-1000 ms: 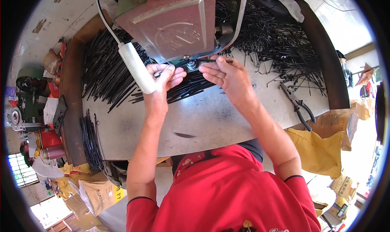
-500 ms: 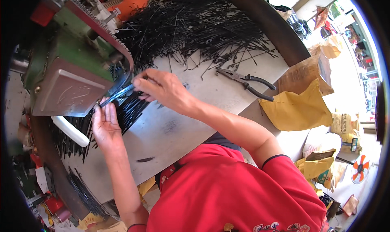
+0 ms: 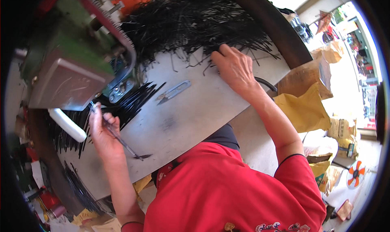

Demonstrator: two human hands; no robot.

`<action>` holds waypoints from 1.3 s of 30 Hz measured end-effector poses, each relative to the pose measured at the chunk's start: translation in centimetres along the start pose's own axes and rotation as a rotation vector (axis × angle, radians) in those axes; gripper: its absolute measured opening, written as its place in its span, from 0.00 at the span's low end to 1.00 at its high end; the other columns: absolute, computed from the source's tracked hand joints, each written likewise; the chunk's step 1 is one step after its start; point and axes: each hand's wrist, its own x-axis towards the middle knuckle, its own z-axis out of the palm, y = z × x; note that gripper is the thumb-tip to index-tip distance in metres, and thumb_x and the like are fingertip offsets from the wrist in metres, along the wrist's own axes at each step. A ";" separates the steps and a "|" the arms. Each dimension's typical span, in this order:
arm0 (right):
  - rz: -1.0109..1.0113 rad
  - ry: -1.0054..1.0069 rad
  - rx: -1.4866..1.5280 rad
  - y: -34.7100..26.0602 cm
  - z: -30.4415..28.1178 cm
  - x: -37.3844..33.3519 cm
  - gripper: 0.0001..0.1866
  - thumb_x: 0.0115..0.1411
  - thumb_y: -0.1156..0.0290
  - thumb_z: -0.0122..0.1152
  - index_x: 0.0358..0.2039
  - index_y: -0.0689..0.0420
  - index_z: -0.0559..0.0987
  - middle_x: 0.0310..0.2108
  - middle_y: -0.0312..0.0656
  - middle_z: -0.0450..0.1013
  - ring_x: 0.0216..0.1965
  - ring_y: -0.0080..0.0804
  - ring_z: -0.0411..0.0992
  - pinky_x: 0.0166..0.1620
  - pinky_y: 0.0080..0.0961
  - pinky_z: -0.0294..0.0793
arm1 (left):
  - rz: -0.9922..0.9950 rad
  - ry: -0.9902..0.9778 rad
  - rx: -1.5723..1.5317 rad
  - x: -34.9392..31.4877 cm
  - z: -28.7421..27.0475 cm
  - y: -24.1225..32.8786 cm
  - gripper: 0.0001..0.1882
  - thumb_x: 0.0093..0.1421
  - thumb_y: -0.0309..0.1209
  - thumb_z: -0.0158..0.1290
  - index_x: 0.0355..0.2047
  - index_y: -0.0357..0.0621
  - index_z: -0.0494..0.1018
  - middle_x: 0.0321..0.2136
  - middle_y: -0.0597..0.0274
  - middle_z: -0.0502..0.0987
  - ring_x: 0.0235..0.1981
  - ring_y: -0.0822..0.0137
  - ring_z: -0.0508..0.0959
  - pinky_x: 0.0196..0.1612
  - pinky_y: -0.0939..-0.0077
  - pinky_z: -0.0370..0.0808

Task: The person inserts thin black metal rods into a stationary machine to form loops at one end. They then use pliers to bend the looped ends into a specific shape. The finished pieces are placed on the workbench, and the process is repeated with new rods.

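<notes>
My left hand (image 3: 105, 134) is closed in a pinch around a thin dark metal rod (image 3: 118, 137), just below the green and grey machine (image 3: 73, 81). The rod slants down towards the table's near edge. My right hand (image 3: 237, 69) reaches to the front edge of a big pile of thin black rods (image 3: 191, 24). Its fingers are bent together at the pile; what they grip, if anything, is hidden. Under that hand lie pliers, of which one black handle (image 3: 266, 83) shows. More black rods (image 3: 138, 102) lie bundled beside the machine.
A flat grey metal tool (image 3: 174, 92) with a pointed end lies mid-table. The pale tabletop (image 3: 183, 122) has a raised dark rim (image 3: 276, 29) at the back. A white handle (image 3: 69, 125) juts below the machine. Yellow paper sacks (image 3: 302, 108) stand to the right.
My right hand has left the machine and moved right to the rod pile, covering most of the pliers. My left hand stays below the machine, the rod in it now slanting towards me.
</notes>
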 end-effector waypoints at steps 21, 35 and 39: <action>0.317 -0.358 1.460 -18.1 0.5 4.6 0.13 0.63 0.63 0.54 0.37 0.62 0.75 0.13 0.34 0.66 0.12 0.15 0.58 0.14 0.16 0.54 | 0.098 -0.141 0.180 1.5 2.0 -1.5 0.09 0.59 0.26 0.56 0.40 0.37 0.73 0.26 0.67 0.75 0.23 0.79 0.73 0.26 0.87 0.72; 0.380 -0.389 1.696 -18.5 1.2 5.1 0.10 0.63 0.70 0.53 0.36 0.66 0.74 0.13 0.36 0.66 0.11 0.17 0.58 0.12 0.17 0.54 | 0.019 -0.184 0.147 1.5 2.0 -1.0 0.09 0.59 0.24 0.55 0.41 0.38 0.73 0.26 0.65 0.76 0.23 0.77 0.74 0.27 0.85 0.73; 0.384 -0.411 1.731 -18.4 1.0 5.1 0.10 0.63 0.70 0.53 0.36 0.66 0.74 0.15 0.36 0.67 0.12 0.16 0.59 0.12 0.16 0.54 | 0.014 -0.183 0.152 1.4 2.1 -0.9 0.09 0.59 0.24 0.55 0.41 0.38 0.72 0.26 0.65 0.76 0.22 0.77 0.74 0.26 0.86 0.73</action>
